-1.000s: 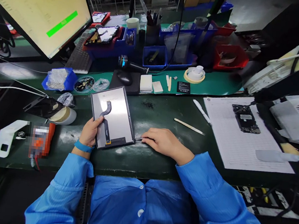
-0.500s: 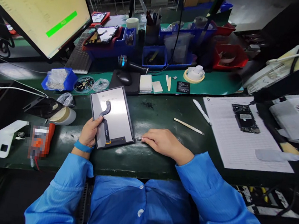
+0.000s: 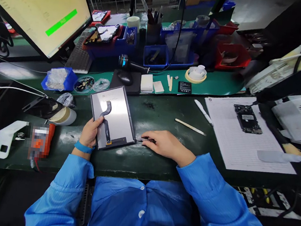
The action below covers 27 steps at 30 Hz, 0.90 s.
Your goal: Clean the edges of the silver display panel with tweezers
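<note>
Well — left hand (image 3: 90, 133) pinching one panel (image 3: 119, 118), right hand (image 3: 165, 143) pinching one slim tool (image 3: 140, 139).

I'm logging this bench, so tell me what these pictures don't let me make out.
All in the head view:
Panel: far face, turned away from the camera.
Thin tool: grip end, covered by the right hand.
Left hand: fingers behind the panel.
Monitor: top cut off by the frame edge; small text blurred.
Orange device: front pixelated.

A green bar (image 3: 61, 22) on the monitor (image 3: 35, 2) read "PASS".
Print on the black battery (image 3: 184, 87), flex cable (image 3: 107, 130) and paper form (image 3: 230, 147) was too small to read.
</note>
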### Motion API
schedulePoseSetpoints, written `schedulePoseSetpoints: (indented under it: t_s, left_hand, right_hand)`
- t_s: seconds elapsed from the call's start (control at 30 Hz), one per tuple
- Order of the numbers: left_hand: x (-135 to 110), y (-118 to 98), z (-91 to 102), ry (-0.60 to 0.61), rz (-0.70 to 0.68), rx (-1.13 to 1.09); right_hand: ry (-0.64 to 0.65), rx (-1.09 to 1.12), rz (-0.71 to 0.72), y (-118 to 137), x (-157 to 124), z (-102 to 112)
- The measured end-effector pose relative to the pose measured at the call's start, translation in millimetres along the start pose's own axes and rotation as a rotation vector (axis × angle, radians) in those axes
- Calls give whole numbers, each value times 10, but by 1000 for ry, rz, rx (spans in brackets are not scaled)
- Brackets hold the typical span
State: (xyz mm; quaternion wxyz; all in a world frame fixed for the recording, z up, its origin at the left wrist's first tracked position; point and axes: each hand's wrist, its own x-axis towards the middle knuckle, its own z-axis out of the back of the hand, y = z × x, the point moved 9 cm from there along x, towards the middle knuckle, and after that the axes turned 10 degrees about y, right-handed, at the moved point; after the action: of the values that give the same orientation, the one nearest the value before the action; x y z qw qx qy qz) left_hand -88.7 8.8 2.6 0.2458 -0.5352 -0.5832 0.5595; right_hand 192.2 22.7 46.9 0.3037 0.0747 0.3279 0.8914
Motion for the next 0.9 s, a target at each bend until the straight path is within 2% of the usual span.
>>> schedulePoseSetpoints:
  t_s: [0.3, 0.53, 0.77, 0.9]
  left_hand:
    - [20, 22, 12, 19, 3, 7]
    - [-6, -6, -15, 7, -8, 26]
    - [-7, -10, -26, 0, -10, -6]
    - [0, -3, -28, 6, -12, -16]
  right_hand:
    - [9, -126, 33, 31, 6, -6]
    - [-17, -18, -9, -22, 9, -26]
    - [-4, -146, 33, 21, -1, -24]
    - [5, -139, 28, 24, -1, -42]
